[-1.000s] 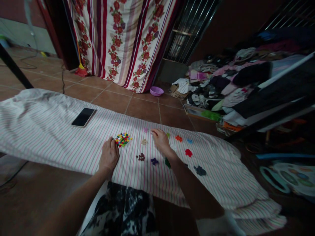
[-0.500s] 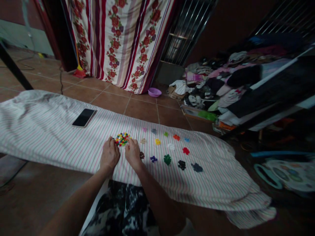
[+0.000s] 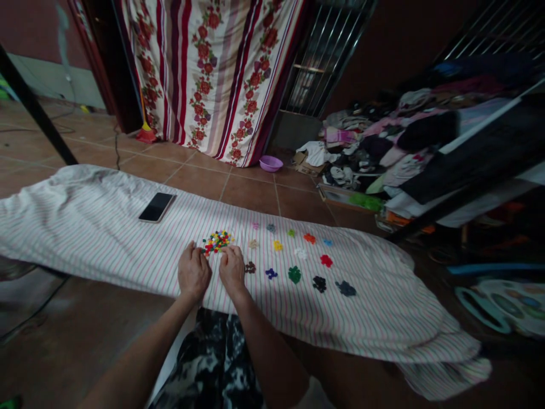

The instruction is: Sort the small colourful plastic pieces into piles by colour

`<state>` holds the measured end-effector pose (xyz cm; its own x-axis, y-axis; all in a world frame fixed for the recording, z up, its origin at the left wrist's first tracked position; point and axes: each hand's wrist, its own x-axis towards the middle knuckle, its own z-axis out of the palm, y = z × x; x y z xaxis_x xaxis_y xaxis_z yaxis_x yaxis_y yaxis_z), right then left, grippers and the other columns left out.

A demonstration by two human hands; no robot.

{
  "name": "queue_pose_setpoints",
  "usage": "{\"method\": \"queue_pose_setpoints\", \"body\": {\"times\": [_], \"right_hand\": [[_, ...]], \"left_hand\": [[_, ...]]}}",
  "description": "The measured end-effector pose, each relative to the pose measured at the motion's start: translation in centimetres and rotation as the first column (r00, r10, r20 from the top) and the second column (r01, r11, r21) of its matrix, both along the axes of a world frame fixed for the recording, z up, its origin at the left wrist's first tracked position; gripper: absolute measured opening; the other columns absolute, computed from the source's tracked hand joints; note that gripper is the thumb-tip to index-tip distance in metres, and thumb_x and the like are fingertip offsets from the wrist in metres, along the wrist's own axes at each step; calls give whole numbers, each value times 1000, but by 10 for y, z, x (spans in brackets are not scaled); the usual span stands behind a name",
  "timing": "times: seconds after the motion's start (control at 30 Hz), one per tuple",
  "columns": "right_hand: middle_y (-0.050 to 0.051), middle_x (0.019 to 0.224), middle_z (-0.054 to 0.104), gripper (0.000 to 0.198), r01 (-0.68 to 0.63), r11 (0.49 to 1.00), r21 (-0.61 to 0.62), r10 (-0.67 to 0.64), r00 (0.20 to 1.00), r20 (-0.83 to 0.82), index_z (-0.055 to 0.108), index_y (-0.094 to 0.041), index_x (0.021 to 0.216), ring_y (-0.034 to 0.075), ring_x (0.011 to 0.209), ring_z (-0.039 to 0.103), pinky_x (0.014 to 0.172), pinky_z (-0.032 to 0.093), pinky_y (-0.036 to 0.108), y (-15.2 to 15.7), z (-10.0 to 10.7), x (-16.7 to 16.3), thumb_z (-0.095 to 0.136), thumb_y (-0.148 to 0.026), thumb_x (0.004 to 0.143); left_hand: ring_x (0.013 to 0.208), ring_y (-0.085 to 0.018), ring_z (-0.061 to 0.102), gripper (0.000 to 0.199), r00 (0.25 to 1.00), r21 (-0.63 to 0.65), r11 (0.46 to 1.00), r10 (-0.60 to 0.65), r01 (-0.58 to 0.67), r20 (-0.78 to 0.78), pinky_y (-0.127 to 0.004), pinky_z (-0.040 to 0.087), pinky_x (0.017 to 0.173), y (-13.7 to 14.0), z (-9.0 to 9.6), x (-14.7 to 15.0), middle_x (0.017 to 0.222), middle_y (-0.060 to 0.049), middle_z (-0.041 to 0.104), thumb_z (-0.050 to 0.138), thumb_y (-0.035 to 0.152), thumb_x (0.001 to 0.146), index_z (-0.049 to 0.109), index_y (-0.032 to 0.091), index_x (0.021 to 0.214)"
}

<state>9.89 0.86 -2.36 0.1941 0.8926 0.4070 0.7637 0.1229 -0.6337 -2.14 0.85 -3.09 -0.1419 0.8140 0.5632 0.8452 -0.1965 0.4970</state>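
Observation:
A mixed pile of tiny coloured pieces (image 3: 218, 241) lies on the striped cloth in front of my hands. My left hand (image 3: 193, 271) rests on the cloth at the pile's near left side, fingers curled together. My right hand (image 3: 232, 268) is at the pile's near right edge with its thumb and fingers pinched. Whatever either hand holds is hidden or too small to make out. Right of my hands lie small single-colour groups, among them brown pieces (image 3: 250, 267), yellow pieces (image 3: 277, 245), dark green pieces (image 3: 294, 274), red pieces (image 3: 326, 261) and black pieces (image 3: 319, 284).
A phone (image 3: 156, 207) lies on the striped cloth (image 3: 106, 227), left of the pile. Beyond the cloth, a purple basin (image 3: 271, 163) stands on the tiled floor near a flowered curtain (image 3: 213, 74). Heaped clothes (image 3: 374, 136) fill the back right.
Both hands have drawn back slightly from the mixed pile towards my body, and more of the pile shows. The whole view has shifted a little.

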Motion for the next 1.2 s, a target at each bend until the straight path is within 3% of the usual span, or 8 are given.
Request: {"method": "queue_pose_setpoints", "body": {"times": [0.17,0.33,0.67,0.87,1.03,1.2], "right_hand": [[11,104,64,35,1,1000,-21,-2,1000,-19,73,-17,104,22,102,60,97,47,35,0,1,-1,43,-9,88],[12,106,64,36,8,998,-61,-8,1000,2,73,-16,108,22,103,60,97,48,35,0,4,-1,43,-9,89],[10,107,62,43,-8,998,-65,10,999,31,73,-20,112,21,104,59,97,47,32,-3,6,-3,43,-4,87],[10,107,63,41,-23,998,-62,24,999,23,73,-20,110,21,105,59,98,46,33,-2,4,-1,42,-5,88],[11,109,63,39,6,998,-58,-7,1000,-6,72,-18,110,22,107,59,99,45,34,1,0,-1,42,-7,88],[10,107,64,37,25,999,-24,-27,997,-72,70,-19,107,22,106,58,99,45,37,3,-3,0,42,-7,87]], "left_hand": [[135,-32,49,42,976,-33,989,-145,141,-163,-55,38,112,-26,-12,-3,139,-22,56,36,26,94,60,10,124],[140,-32,43,48,954,-89,986,-158,139,-255,-55,35,113,-33,-18,-6,143,-19,53,36,32,95,54,12,134],[136,-34,47,51,950,-91,992,-108,84,-293,-53,38,110,-24,-15,-3,141,-25,53,35,32,95,53,5,134],[143,-34,38,55,935,-161,979,-172,127,-311,-57,36,111,-3,-2,1,150,-21,45,36,36,96,44,15,146],[145,-36,34,49,911,-221,958,-251,184,-327,-58,35,111,13,7,3,152,-17,43,38,37,95,53,22,140],[146,-36,31,46,887,-204,946,-310,252,-341,-59,34,112,8,5,-3,152,-14,44,40,37,95,58,26,135]]}}
